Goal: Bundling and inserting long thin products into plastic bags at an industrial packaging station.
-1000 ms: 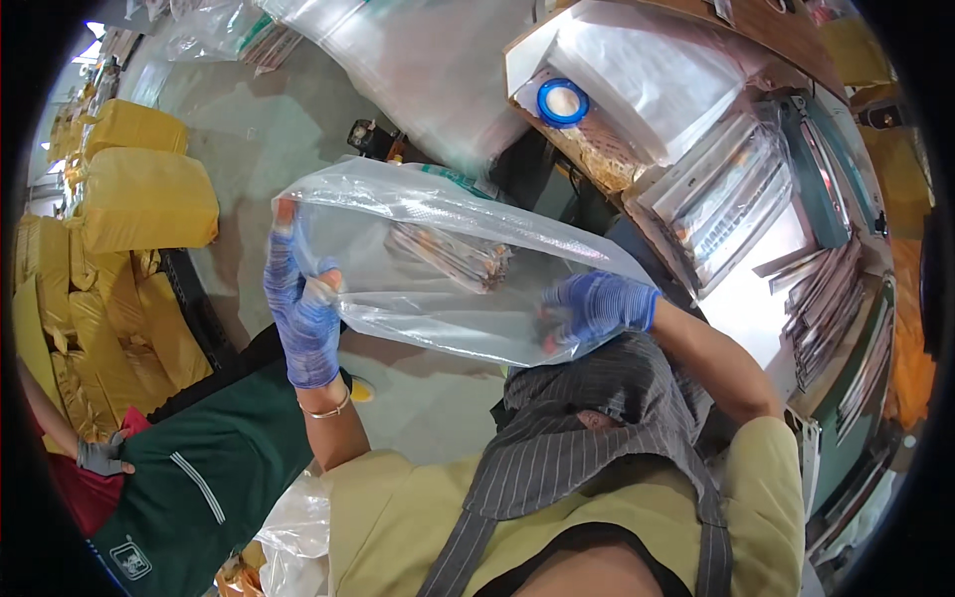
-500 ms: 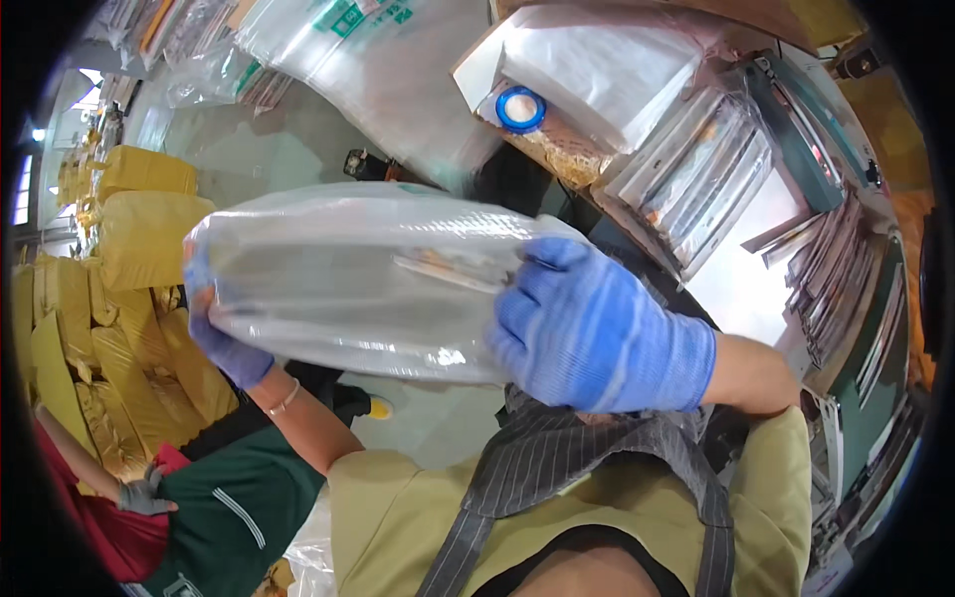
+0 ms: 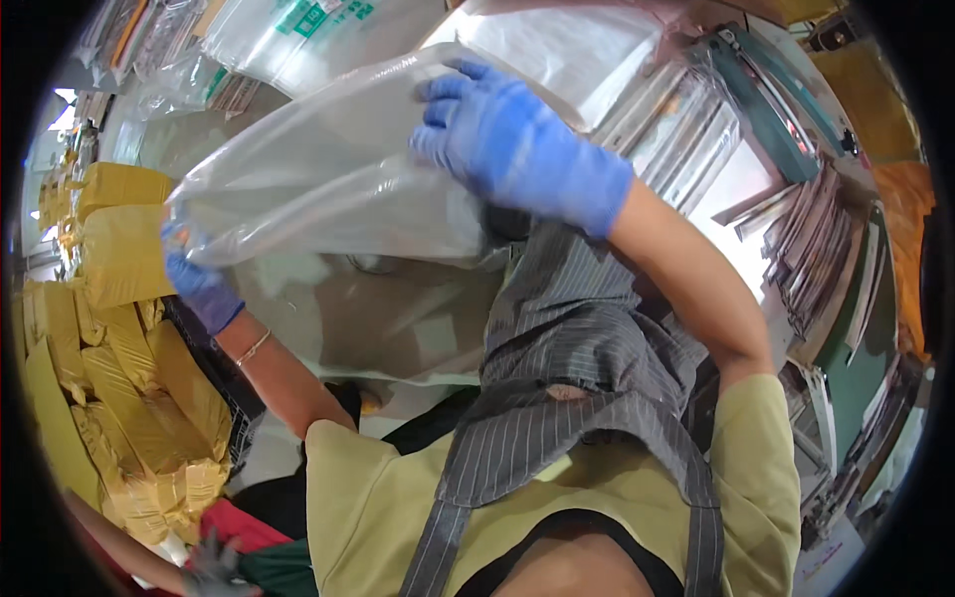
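A large clear plastic bag (image 3: pixel 318 149) is stretched between my two blue-gloved hands, tilted up toward the right. My left hand (image 3: pixel 204 284) is closed on its left end, with the fingers partly behind the film. My right hand (image 3: pixel 522 144) grips the upper right edge, knuckles up and fingertips curled. Below the line between my hands, the thin film hangs down toward my striped apron (image 3: pixel 587 338). Through it the grey floor shows.
Yellow wrapped bundles (image 3: pixel 139 398) are stacked at the left. On the right, a table holds plastic-wrapped flat packs (image 3: pixel 662 129) and a pile of thin sheets (image 3: pixel 811 249). Large printed plastic bags (image 3: pixel 288 35) lie at the far side. A co-worker's gloved hand (image 3: pixel 214 567) shows at lower left.
My right hand has moved up and slightly left, away from my body. The bag has gone from a puffed, level shape to a tilted, spread one. The co-worker has shifted lower in view.
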The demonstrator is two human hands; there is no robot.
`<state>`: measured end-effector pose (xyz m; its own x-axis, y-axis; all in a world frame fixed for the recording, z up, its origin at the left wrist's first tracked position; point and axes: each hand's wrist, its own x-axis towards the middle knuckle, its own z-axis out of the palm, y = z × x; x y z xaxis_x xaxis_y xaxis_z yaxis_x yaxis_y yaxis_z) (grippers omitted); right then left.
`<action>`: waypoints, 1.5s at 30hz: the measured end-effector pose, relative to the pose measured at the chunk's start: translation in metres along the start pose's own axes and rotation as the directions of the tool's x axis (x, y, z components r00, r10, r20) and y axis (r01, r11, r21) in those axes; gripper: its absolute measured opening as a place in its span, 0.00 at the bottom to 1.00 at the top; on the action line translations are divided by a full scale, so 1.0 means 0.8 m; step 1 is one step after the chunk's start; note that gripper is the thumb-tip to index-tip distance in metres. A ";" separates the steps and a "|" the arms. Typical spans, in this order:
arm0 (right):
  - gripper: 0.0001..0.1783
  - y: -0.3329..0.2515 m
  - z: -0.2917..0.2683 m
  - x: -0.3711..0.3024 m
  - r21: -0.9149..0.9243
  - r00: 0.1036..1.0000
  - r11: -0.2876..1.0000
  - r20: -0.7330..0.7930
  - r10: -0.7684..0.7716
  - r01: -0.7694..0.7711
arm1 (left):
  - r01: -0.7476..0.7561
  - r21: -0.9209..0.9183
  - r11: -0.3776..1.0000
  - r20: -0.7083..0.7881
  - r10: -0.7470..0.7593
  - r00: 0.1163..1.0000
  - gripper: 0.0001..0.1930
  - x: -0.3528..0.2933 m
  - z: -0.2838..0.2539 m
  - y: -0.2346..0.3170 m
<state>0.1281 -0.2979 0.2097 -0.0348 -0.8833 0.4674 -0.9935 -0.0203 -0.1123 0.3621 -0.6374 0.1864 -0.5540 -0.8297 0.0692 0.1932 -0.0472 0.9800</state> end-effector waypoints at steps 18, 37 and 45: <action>0.25 0.088 -0.222 -0.599 0.070 -0.100 -0.073 -0.797 0.596 -0.995 | -0.207 0.047 0.977 0.965 0.009 0.261 0.28 -0.385 0.667 -0.238; 0.27 0.121 -0.147 -0.634 0.977 -0.267 -0.207 0.213 0.940 0.052 | 0.430 0.598 0.676 0.794 -0.573 -0.203 0.21 -0.472 0.873 -0.294; 0.43 0.055 -0.212 -0.520 0.955 -0.083 0.271 -0.282 0.956 -0.122 | 0.420 0.131 0.898 0.988 -0.081 -0.134 0.38 -0.408 0.786 -0.199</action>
<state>0.0800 0.1480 0.1592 -0.9774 0.1861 0.1006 -0.1609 -0.3450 -0.9247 0.0034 -0.0092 0.1252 -0.7416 0.6640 0.0953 -0.1650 -0.3183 0.9335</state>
